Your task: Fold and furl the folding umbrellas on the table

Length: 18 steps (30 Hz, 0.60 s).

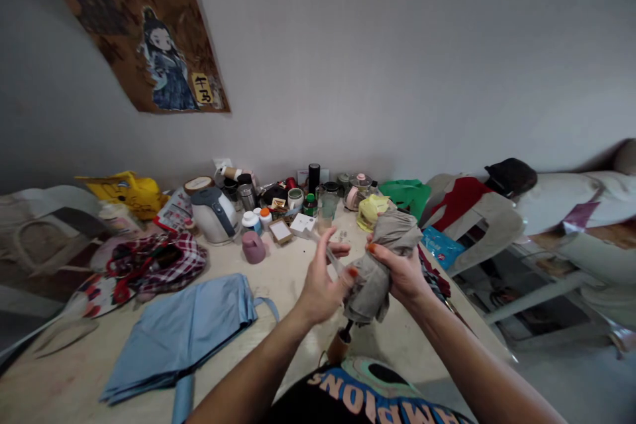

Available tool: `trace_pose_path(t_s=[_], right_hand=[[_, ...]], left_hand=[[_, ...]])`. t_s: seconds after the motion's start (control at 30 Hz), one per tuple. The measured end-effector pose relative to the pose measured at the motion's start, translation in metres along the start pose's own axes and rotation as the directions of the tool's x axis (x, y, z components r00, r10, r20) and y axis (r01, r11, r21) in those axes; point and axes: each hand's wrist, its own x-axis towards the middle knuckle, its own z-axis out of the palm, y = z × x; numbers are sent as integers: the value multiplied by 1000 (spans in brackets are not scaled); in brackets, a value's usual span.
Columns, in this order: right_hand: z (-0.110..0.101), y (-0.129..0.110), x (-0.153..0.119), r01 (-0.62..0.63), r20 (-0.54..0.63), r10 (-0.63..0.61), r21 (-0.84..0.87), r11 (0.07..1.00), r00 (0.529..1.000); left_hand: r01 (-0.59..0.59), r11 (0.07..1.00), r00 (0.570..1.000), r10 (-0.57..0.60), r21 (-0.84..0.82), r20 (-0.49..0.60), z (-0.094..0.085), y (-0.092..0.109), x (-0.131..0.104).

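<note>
A grey folding umbrella [368, 288] is gathered in loose folds in front of me, tilted, with its brown handle [338, 348] down near my shirt. My right hand [397, 268] is wrapped round the upper part of the grey cloth. Between the thumb and fingers of my left hand [322, 281] runs the umbrella's pale strap [334, 258], stretched out to the left of the cloth. A light blue umbrella [186, 328], flattened and loosely folded, lies on the table to the left, its strap [268, 307] trailing to the right.
Along the wall side of the table [288, 298] stand an electric kettle [212, 215], a pink cup [253, 247], a white box [302, 225], a glass jug [326, 202] and several bottles. A plaid cloth bag [183, 262] lies at left. A white chair [491, 225] stands at right.
</note>
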Motion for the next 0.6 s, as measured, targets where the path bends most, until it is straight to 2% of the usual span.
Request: trace_pose_path(t_s=[0.03, 0.1, 0.2, 0.3, 0.37, 0.47, 0.53, 0.6], right_hand=[[0, 3, 0, 28, -10, -29, -20, 999, 1000], [1, 8, 0, 66, 0, -66, -46, 997, 998], [2, 9, -3, 81, 44, -80, -36, 996, 996], [3, 4, -5, 45, 63, -44, -13, 999, 997], [1, 3, -4, 8, 47, -8, 4, 1000, 999], [-6, 3, 0, -55, 25, 53, 66, 996, 998], [-14, 4, 4, -106, 46, 102, 97, 990, 994], [-21, 5, 6, -148, 119, 136, 97, 984, 984]], left_hand=[[-48, 998, 995, 45, 30, 93, 4, 7, -3], [-70, 995, 974, 53, 68, 221, 11, 16, -5], [0, 999, 972, 7, -33, 236, 13, 14, 3], [171, 957, 961, -109, -233, 255, 2, -1, 25], [239, 930, 952, -168, -278, 258, -8, -8, 42], [207, 921, 947, -103, -331, 304, -23, -6, 66], [203, 906, 916, -42, -372, 398, -28, 0, 79], [218, 906, 876, -19, -362, 481, -26, 0, 90]])
